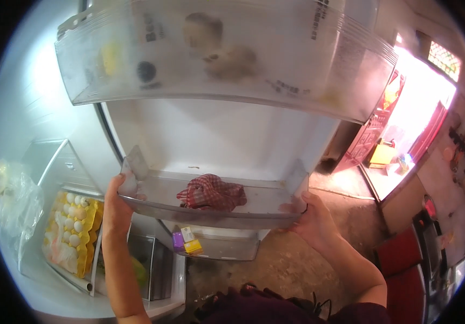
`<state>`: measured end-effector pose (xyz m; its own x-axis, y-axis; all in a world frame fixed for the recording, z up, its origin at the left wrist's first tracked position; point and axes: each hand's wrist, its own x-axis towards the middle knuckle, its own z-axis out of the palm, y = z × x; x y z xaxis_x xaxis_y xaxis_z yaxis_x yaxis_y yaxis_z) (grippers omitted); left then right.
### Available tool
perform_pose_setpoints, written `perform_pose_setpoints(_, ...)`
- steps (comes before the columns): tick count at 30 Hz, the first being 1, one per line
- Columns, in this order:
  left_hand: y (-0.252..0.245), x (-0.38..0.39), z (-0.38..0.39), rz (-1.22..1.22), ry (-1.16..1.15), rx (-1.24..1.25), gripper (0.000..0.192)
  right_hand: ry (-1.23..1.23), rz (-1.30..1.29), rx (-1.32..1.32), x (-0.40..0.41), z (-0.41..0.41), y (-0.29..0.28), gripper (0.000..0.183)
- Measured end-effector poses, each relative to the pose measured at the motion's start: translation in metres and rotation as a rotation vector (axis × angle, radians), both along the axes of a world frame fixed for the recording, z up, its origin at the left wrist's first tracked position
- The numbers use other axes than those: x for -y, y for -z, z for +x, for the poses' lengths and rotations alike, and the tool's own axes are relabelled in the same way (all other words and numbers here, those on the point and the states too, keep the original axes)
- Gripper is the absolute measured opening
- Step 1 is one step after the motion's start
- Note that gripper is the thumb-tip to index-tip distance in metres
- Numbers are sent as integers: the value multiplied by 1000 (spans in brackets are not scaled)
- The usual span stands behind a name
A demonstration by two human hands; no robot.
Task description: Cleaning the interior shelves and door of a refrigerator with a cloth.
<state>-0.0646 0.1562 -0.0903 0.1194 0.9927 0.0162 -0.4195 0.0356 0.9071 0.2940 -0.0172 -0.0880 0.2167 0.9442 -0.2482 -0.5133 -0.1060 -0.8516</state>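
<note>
A clear plastic refrigerator door bin (216, 218) spans the middle of the view, at the inner side of the open door. My left hand (118, 206) grips its left end and my right hand (311, 216) grips its right end, thumbs over the rim. Inside the bin lies a crumpled red-and-white checked cloth (214, 192). Whether the bin sits fully in its door mounts cannot be told. My fingers are partly hidden behind the plastic walls.
Above hangs a larger clear door bin (224, 85) with blurred items. A lower door bin (232, 247) holds small boxes (187, 241). Left, inside the refrigerator, are a yellow egg tray (90, 243) and a plastic bag (17, 210). Red cabinet doors (398, 251) stand at right.
</note>
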Motion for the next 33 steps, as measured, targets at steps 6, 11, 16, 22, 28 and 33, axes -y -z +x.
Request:
perform_pose_setpoints(6,7,-5,-5,14,20,8,51,25,1,101,2,-6,1,58)
perform_pose_setpoints(11,11,-8,-8,60,10,-5,56,-6,55,106,5,-7,5,59)
perform_pose_setpoints(16,3,1,-2,37,-23,-15,57,-29,42,126,5,-9,3,56)
perform_pose_setpoints(22,11,-5,-5,44,-41,-27,60,27,8,68,7,-11,1,51)
perform_pose_setpoints(28,14,-6,-2,38,-104,-50,62,43,-13,80,11,-15,1,48)
perform_pose_setpoints(33,9,-5,3,43,-151,-26,60,49,40,83,14,-14,4,49)
